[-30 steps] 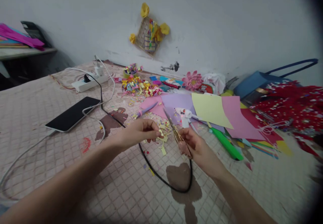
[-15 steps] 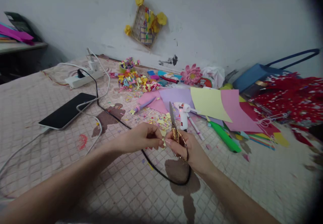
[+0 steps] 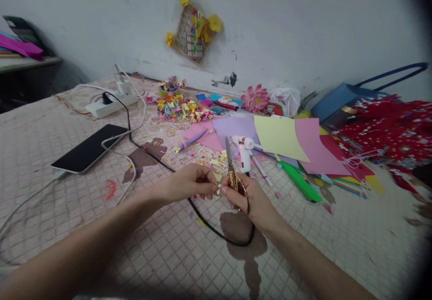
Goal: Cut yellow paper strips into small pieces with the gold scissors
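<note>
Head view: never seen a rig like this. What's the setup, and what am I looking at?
There's no machine: a person works with two bare hands. One head-worn camera looks forward and down, so the forearms enter from below.

The right hand holds gold-handled metal scissors, blades pointing away from the person. The left hand is beside it; a tiny pale-yellow piece shows at the fingertips, but which hand grips it is unclear.

On the grid-patterned tablecloth lie a white plastic glue gun, a pale-yellow paper sheet and a flat black-screened device.

The scissors (image 3: 231, 171) I held caught a faint gold glint in dim, flat light. Black vignetting swallowed the right-hand corners; the red bundle (image 3: 388, 133) nearby blurred.
</note>
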A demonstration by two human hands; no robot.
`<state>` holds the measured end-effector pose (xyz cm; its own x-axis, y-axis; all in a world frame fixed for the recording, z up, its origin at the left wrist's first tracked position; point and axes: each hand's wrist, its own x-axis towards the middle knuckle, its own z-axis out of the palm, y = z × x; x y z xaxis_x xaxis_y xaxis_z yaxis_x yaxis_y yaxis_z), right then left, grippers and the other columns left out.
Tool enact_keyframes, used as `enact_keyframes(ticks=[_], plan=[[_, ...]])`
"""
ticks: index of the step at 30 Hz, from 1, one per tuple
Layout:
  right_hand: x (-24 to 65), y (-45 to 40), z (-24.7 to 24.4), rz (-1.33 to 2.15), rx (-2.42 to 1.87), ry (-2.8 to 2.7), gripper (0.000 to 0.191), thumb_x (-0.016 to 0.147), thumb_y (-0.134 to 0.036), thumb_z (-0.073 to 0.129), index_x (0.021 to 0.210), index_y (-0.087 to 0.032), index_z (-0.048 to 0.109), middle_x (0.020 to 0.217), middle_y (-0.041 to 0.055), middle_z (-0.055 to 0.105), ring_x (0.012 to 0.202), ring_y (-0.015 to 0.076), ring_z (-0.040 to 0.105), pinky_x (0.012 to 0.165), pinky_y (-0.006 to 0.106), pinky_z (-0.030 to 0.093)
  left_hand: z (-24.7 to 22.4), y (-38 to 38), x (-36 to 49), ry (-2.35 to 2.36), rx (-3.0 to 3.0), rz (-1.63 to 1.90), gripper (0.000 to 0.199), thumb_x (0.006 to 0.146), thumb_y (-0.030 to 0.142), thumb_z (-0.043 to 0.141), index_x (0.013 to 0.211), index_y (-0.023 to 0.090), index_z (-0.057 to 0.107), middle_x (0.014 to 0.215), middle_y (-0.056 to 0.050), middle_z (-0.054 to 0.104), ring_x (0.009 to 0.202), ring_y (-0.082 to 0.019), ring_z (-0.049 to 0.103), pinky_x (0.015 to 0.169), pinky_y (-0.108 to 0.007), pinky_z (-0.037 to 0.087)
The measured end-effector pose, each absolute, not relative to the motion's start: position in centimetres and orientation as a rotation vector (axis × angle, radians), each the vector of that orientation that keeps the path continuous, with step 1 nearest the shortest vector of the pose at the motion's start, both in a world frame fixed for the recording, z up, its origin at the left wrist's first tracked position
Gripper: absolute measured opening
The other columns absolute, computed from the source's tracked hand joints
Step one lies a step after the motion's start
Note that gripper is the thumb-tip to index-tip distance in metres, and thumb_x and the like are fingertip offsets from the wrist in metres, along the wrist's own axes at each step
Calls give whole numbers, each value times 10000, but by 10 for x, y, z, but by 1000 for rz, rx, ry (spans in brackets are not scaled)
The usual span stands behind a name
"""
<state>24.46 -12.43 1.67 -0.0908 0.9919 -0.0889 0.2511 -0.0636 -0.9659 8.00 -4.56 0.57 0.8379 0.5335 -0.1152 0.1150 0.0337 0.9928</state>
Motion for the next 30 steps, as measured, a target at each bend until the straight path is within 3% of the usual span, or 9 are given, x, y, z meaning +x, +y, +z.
enact_keyframes(ticks=[15, 20, 25, 30], plan=[[246, -123, 12, 1153, -1335, -1392, 163, 792, -304, 552, 732, -158, 512, 540, -61, 404, 479, 71, 361, 447, 192, 299, 10, -53, 86, 596, 1440, 431, 169, 727, 263, 624, 728, 100, 578, 626, 8, 564, 561, -69, 491, 552, -198, 397], [250, -128, 11, 1189, -1309, -1390, 214, 823, -382, 519, 817, -169, 500, 579, -53, 424, 495, 80, 382, 467, 201, 323, 12, -49, 82, 585, 1361, 429, 165, 713, 251, 643, 720, 103, 572, 636, 1, 589, 570, -72, 520, 569, -203, 420], [262, -140, 11, 1309, -1275, -1486, 346, 867, -484, 399, 702, -180, 419, 576, -46, 389, 525, 89, 365, 500, 219, 304, 13, -43, 76, 564, 1281, 466, 161, 714, 237, 651, 722, 99, 568, 689, -27, 628, 615, -81, 561, 615, -213, 446], [270, -148, 10, 1404, -1341, -1624, 411, 845, -549, 389, 735, -161, 466, 554, -48, 369, 499, 89, 341, 471, 224, 263, 10, -39, 72, 506, 1228, 516, 135, 736, 218, 637, 757, 108, 563, 818, -55, 653, 748, -111, 606, 714, -244, 461]])
